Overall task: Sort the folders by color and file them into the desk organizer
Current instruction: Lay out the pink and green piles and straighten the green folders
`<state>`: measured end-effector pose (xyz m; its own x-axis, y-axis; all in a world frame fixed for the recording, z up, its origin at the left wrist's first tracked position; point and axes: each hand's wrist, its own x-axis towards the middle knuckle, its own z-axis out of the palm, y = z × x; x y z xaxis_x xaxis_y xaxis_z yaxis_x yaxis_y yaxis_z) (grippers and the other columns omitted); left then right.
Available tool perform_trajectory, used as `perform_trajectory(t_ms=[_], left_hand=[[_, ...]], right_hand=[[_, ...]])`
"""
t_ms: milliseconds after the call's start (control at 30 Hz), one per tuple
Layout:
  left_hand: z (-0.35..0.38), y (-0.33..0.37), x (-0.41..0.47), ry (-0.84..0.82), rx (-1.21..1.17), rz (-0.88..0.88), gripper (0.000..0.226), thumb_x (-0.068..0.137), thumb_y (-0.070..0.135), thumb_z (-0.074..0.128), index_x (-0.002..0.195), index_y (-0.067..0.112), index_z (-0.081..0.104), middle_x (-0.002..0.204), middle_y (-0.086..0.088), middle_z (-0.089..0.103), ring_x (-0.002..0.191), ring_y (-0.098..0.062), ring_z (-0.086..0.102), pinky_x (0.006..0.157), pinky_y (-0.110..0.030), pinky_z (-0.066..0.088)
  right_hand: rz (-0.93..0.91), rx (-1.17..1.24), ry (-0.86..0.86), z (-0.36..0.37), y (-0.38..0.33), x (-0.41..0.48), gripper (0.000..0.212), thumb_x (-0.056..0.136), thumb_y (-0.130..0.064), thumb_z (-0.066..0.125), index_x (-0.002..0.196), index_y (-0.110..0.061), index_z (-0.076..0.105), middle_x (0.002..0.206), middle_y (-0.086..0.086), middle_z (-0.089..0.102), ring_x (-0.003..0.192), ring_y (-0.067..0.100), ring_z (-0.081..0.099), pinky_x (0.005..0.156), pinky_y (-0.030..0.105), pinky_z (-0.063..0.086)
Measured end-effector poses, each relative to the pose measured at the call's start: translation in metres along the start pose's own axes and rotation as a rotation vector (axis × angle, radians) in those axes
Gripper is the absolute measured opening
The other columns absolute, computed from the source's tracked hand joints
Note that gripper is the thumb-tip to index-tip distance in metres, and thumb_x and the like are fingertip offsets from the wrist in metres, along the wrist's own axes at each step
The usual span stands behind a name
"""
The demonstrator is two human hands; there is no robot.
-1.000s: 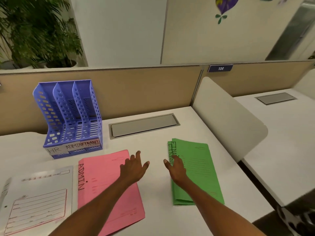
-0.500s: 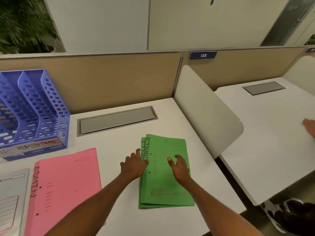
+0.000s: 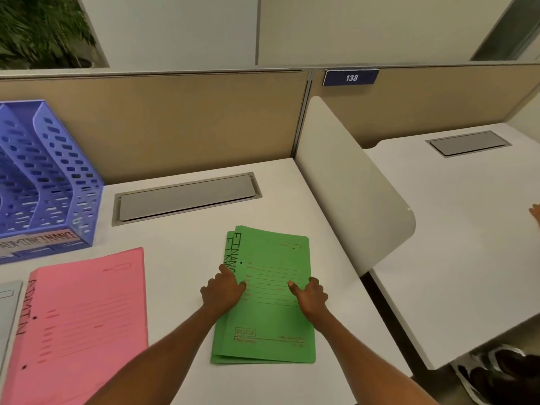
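A stack of green folders [image 3: 271,258] marked FINANCE lies flat on the white desk [image 3: 187,238]. My left hand [image 3: 223,290] grips the stack's left edge, thumb on top. My right hand [image 3: 311,293] holds the right edge, fingers curled around it. Pink folders [image 3: 87,311] marked ADMIN lie to the left. A grey-white folder [image 3: 7,305] shows at the far left edge. The blue perforated desk organizer [image 3: 49,176] stands at the back left, with labels ADMIN and FINANCE on its front.
A grey cable flap [image 3: 187,197] is set into the desk behind the folders. A white curved divider [image 3: 350,194] bounds the desk on the right. Beyond it, on the neighbouring desk, another person's hand [image 3: 535,211] shows at the frame edge. A tan partition runs along the back.
My left hand left the pink folders and moved right to the green stack. Both hands now clasp its side edges. The view has swung to the right.
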<state>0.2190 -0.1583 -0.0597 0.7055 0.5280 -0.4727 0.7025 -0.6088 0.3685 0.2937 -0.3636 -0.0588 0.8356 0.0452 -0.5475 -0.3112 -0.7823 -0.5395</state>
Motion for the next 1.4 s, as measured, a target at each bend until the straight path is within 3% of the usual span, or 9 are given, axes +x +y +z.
perform_trajectory(t_ms=[167,333,467,567,767,967,1100,1200,1400], left_hand=[[0.006,0.002,0.005,0.011,-0.124,-0.084,0.071,0.077,0.051,0.066,0.121,0.005,0.035,0.122,-0.014,0.053,0.111,-0.034,0.055,0.092,-0.047,0.047],[0.006,-0.005,0.007,-0.014,-0.269,-0.153,0.084,0.064,0.048,0.082,0.120,0.004,0.038,0.119,-0.014,0.051,0.109,-0.032,0.056,0.090,-0.044,0.051],[0.005,-0.010,0.003,-0.044,-0.528,-0.073,0.066,0.059,0.030,0.090,0.105,0.009,0.047,0.112,-0.011,0.061,0.090,-0.024,0.062,0.072,-0.035,0.056],[0.001,-0.007,-0.002,-0.010,-0.676,-0.020,0.061,0.062,0.022,0.088,0.110,0.010,0.052,0.112,-0.010,0.065,0.093,-0.026,0.066,0.080,-0.042,0.058],[-0.015,0.008,-0.009,-0.018,-0.858,0.085,0.058,0.069,0.017,0.083,0.116,0.018,0.050,0.115,-0.006,0.066,0.098,-0.027,0.067,0.087,-0.049,0.056],[-0.043,0.020,-0.010,-0.092,-0.967,0.202,0.054,0.075,0.019,0.079,0.121,0.018,0.051,0.114,-0.004,0.068,0.093,-0.022,0.071,0.082,-0.047,0.059],[-0.055,0.021,-0.010,-0.071,-0.893,0.256,0.035,0.090,0.040,0.059,0.117,0.018,0.057,0.108,-0.004,0.069,0.094,-0.022,0.069,0.083,-0.042,0.057],[-0.053,0.014,-0.004,0.037,-0.842,0.145,0.040,0.100,0.044,0.033,0.102,0.016,0.061,0.087,-0.007,0.065,0.080,-0.022,0.061,0.070,-0.034,0.050],[-0.027,-0.017,0.023,0.009,-0.294,-0.025,0.032,0.090,0.029,0.057,0.111,0.006,0.052,0.111,-0.015,0.059,0.098,-0.031,0.059,0.085,-0.043,0.051]], right_hand=[[0.046,0.069,0.001,0.005,0.003,0.011,0.077,0.085,-0.048,0.066,0.141,-0.006,0.033,0.142,0.018,0.040,0.133,0.039,0.036,0.105,0.051,0.035],[0.227,0.482,-0.021,0.000,0.007,0.024,0.047,0.086,-0.031,0.068,0.117,0.002,0.056,0.119,0.019,0.062,0.106,0.038,0.061,0.096,0.052,0.051],[0.150,0.525,-0.037,-0.001,0.012,0.023,0.029,0.088,-0.023,0.065,0.109,-0.003,0.061,0.106,0.013,0.069,0.093,0.031,0.067,0.084,0.044,0.056],[0.095,0.562,0.022,-0.003,0.013,0.021,0.022,0.088,-0.019,0.064,0.106,-0.010,0.055,0.105,0.007,0.066,0.086,0.022,0.064,0.067,0.030,0.050],[-0.027,0.563,0.181,-0.008,0.005,0.022,0.023,0.090,-0.022,0.064,0.106,-0.010,0.053,0.101,0.006,0.064,0.089,0.024,0.063,0.076,0.035,0.051],[-0.137,0.687,0.250,-0.036,-0.010,0.030,0.020,0.095,-0.023,0.060,0.086,-0.004,0.059,0.081,0.007,0.065,0.072,0.022,0.062,0.058,0.027,0.046],[-0.173,0.850,0.294,-0.057,-0.021,0.033,0.016,0.095,-0.012,0.057,0.079,-0.010,0.059,0.079,0.004,0.064,0.069,0.019,0.061,0.059,0.029,0.051],[-0.251,0.933,0.392,-0.066,-0.026,0.033,0.011,0.095,-0.006,0.055,0.087,-0.008,0.062,0.079,0.000,0.065,0.066,0.011,0.063,0.058,0.024,0.057],[-0.354,0.901,0.579,-0.060,-0.026,0.035,0.037,0.096,-0.007,0.054,0.060,-0.016,0.048,0.057,-0.001,0.044,0.051,0.012,0.040,0.043,0.009,0.036]])
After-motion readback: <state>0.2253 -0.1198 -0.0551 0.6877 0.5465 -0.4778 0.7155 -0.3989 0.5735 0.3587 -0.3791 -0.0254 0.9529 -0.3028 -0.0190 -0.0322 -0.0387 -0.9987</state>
